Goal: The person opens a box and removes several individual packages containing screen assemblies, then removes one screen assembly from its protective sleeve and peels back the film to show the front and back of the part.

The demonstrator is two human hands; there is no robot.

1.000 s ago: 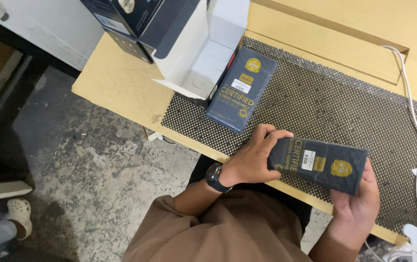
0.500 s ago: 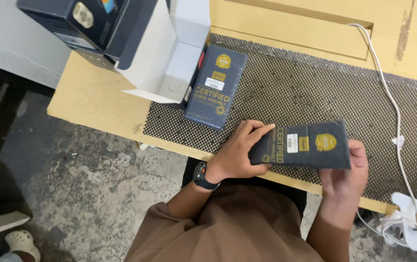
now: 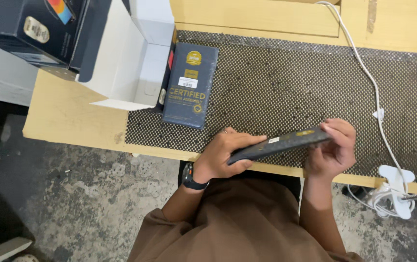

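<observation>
A: What are the hands doing?

B: Both are closed on one slim dark box (image 3: 286,144), held edge-on in the lower middle of the frame, just above the near edge of the bench (image 3: 72,128). The left hand (image 3: 225,157) has its grip wrapped round the box's left end, fingers on top and thumb beneath. The right hand (image 3: 334,148) pinches the right end.

A: And around it?

B: A black dotted mat (image 3: 291,82) lies under the box. Up and to the left, a second dark box (image 3: 190,85) lies flat on the mat, label up, touching an open white carton (image 3: 130,63). A larger dark carton (image 3: 24,29) fills the upper left corner. A white cable (image 3: 364,68) runs down the right side to a white clamp (image 3: 393,191).
</observation>
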